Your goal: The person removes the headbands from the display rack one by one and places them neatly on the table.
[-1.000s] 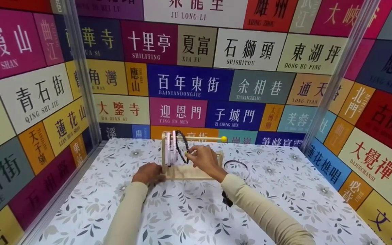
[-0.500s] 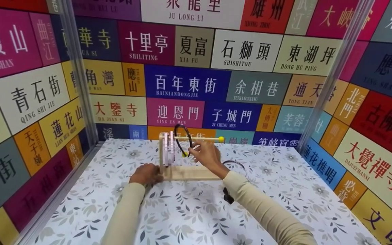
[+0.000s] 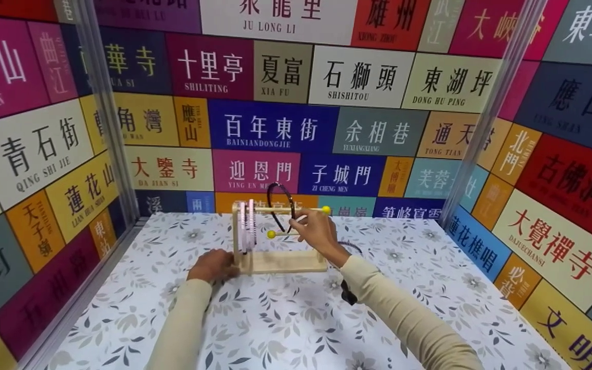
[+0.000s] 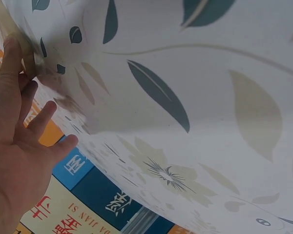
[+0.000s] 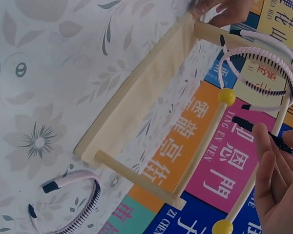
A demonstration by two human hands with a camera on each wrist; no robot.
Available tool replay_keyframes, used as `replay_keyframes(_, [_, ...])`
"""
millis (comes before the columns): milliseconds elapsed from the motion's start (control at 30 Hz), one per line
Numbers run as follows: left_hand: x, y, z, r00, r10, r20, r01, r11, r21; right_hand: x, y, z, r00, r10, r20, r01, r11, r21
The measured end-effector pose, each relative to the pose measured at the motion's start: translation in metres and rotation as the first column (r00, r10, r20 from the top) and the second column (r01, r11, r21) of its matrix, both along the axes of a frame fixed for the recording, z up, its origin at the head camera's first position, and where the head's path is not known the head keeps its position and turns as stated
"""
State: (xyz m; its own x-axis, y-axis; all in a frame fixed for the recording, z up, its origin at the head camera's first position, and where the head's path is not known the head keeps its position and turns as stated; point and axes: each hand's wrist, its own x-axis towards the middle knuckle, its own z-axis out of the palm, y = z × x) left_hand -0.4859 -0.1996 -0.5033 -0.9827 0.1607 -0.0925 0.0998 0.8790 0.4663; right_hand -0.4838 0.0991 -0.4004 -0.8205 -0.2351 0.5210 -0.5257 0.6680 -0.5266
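Note:
My right hand point(image 3: 316, 228) pinches a black headband point(image 5: 243, 123) near one end. In the head view the band loops around the upper rod of a wooden stand point(image 3: 285, 262). That rod ends at the right in a yellow ball point(image 3: 326, 209). Pink toothed headbands point(image 5: 259, 53) hang on it near the left upright. A lower rod carries another yellow ball point(image 5: 226, 96) and points left. At the stand's left end, my left hand point(image 3: 213, 264) holds the corner where base and upright meet; in the left wrist view its other fingers point(image 4: 41, 117) are spread.
A loose pink headband with dark tips point(image 5: 95, 195) lies on the table right of the stand, partly behind the right arm in the head view. Floral cloth point(image 3: 275, 318) covers the table. Sign-covered panels point(image 3: 275, 123) rise at the back and both sides.
The black headband and my right hand have moved right along the upper rod, away from the pink headbands. The lower yellow ball shows more clearly. My left hand stays at the stand's corner.

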Motion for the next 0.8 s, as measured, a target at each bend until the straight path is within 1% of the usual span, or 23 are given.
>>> replay_keyframes(100, [0.003, 0.001, 0.001, 1.000, 0.002, -0.010, -0.002, 1.000, -0.012, -0.001, 0.007, 0.000, 1.000, -0.012, 0.000, 0.012, 1.000, -0.006])
replay_keyframes(200, [0.003, 0.001, 0.001, 1.000, -0.007, -0.017, 0.006, 1.000, -0.020, -0.001, 0.014, 0.000, 1.000, -0.027, -0.015, 0.027, 1.000, -0.012])
replay_keyframes(333, [0.004, 0.000, 0.002, 1.000, -0.014, -0.007, 0.014, 1.000, -0.005, -0.001, 0.026, 0.000, 0.999, -0.048, -0.026, 0.048, 0.999, -0.013])
replay_keyframes(467, [0.005, -0.001, 0.002, 1.000, -0.010, 0.010, 0.009, 1.000, 0.015, -0.002, 0.041, 0.001, 0.998, -0.056, -0.015, 0.055, 0.998, -0.019])
replay_keyframes(600, [0.001, -0.002, 0.001, 1.000, -0.001, 0.012, 0.001, 1.000, -0.009, -0.004, 0.057, 0.001, 0.997, -0.073, -0.019, 0.073, 0.997, -0.027])
replay_keyframes(733, [-0.003, 0.000, -0.002, 1.000, -0.009, -0.001, 0.009, 0.999, -0.035, -0.005, 0.075, 0.001, 0.994, -0.109, -0.024, 0.108, 0.993, -0.038])
replay_keyframes(800, [-0.004, 0.000, -0.003, 1.000, -0.012, 0.003, 0.012, 1.000, -0.024, -0.004, 0.083, 0.001, 0.992, -0.120, -0.030, 0.119, 0.992, -0.044])
